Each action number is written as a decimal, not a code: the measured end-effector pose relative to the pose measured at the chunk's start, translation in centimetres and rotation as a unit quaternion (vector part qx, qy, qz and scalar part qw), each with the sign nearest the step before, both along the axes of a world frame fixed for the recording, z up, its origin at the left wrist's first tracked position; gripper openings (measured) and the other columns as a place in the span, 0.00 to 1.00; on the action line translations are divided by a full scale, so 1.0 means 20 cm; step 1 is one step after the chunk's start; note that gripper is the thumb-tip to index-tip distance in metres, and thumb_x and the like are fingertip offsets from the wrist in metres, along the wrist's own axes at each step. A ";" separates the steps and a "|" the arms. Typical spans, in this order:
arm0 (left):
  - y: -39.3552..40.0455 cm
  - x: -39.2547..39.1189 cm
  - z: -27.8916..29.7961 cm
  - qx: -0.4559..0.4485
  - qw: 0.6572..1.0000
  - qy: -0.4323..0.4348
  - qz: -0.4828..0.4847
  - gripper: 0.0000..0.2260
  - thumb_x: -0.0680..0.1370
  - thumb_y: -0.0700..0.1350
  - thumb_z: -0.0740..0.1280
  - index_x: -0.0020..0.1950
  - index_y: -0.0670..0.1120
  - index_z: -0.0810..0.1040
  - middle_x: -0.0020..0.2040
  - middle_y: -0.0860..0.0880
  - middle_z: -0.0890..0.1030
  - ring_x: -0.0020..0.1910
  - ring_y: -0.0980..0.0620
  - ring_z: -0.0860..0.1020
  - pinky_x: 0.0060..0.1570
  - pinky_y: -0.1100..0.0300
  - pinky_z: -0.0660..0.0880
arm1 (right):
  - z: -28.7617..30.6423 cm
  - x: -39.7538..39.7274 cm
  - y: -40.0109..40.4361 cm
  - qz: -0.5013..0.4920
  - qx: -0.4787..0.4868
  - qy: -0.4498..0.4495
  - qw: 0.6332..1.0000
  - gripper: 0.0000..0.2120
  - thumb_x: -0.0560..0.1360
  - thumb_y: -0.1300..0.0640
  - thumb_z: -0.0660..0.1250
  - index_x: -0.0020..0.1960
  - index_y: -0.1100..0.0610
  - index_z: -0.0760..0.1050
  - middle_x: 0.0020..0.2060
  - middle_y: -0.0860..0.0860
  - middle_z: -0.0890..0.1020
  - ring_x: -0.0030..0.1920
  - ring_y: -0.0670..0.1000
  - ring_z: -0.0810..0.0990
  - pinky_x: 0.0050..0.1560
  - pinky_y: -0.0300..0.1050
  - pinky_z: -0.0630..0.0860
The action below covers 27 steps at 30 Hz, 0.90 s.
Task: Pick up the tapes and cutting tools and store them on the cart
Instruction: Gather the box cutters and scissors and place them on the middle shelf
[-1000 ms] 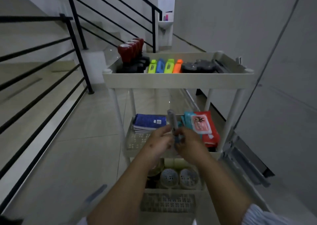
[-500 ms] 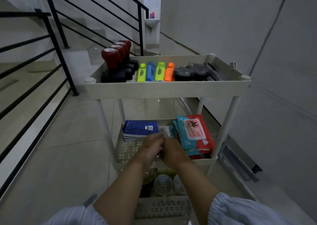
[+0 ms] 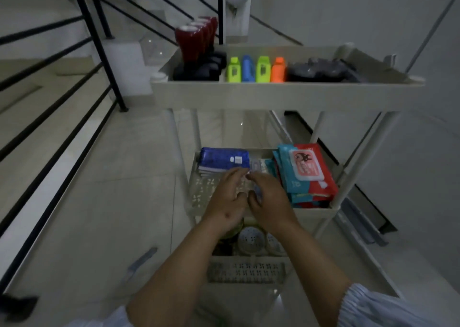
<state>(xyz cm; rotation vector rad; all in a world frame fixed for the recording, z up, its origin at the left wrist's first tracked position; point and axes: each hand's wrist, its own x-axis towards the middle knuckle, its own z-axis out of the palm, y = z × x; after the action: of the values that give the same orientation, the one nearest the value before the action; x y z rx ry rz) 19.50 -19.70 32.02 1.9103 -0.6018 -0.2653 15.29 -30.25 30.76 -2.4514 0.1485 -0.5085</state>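
Observation:
A white three-tier cart (image 3: 273, 95) stands in front of me. Both my hands are down on its middle shelf (image 3: 313, 214). A slim grey cutting tool (image 3: 256, 166) lies between a blue pack (image 3: 224, 158) and a stack of wipe packs (image 3: 306, 169). My right hand (image 3: 271, 199) covers its near end with thumb and fingers around it. My left hand (image 3: 226, 202) sits beside it, fingers spread, fingertips at the tool. On the top tray lie green, blue and orange cutters (image 3: 256, 69) and dark tape rolls (image 3: 316, 71).
Red-topped black items (image 3: 191, 42) fill the top tray's left end. Round white perforated lids (image 3: 251, 239) sit on the bottom shelf. A black stair railing (image 3: 99, 47) runs along the left, a grey wall (image 3: 398, 152) close on the right, tiled floor between.
Both hands have gone from holding the grey tool upright above the middle shelf to lying low on that shelf, with the tool flat. My view has tilted down and closer to the cart.

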 end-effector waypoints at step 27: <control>0.56 -0.48 -2.02 0.223 0.945 0.191 0.145 0.27 0.73 0.44 0.56 0.71 0.37 0.58 0.69 0.37 0.62 0.68 0.40 0.63 0.69 0.53 0.59 | -1.98 -0.31 0.36 0.070 0.158 0.270 0.947 0.18 0.69 0.68 0.67 0.59 0.62 0.75 0.56 0.59 0.78 0.54 0.55 0.75 0.55 0.45 0.73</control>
<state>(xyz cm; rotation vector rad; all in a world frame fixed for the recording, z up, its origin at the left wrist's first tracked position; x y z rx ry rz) 9.92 -8.42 -8.28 2.2662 0.0119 -0.6034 8.99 -22.96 -8.76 -2.2019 0.2558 0.2464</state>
